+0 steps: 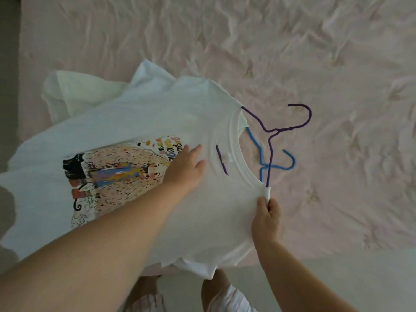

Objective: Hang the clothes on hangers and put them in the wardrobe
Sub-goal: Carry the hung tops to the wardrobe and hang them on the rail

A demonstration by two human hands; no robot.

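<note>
The pink bed (292, 41) lies open beyond and right of the white T-shirt (157, 113). Two hangers, purple hanger (271, 152) and blue hanger (261, 154), block the space just beside the collar; another white garment (74, 91) crowds the far left.

wrinkled pink bedsheet (292, 41), pale floor (360, 273)

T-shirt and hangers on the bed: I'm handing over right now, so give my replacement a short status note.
Left hand: open, lying flat on the white T-shirt below the collar.
Right hand: fingers pinch the shirt's shoulder by the collar.
Purple hanger: partly inside the neck opening, hook out on the pink bedsheet.
Blue hanger: under the purple one, unused.
Another pale garment lies beneath the shirt.
Left: seat the shirt on the hanger, hang the rest, move all to the wardrobe.
</note>
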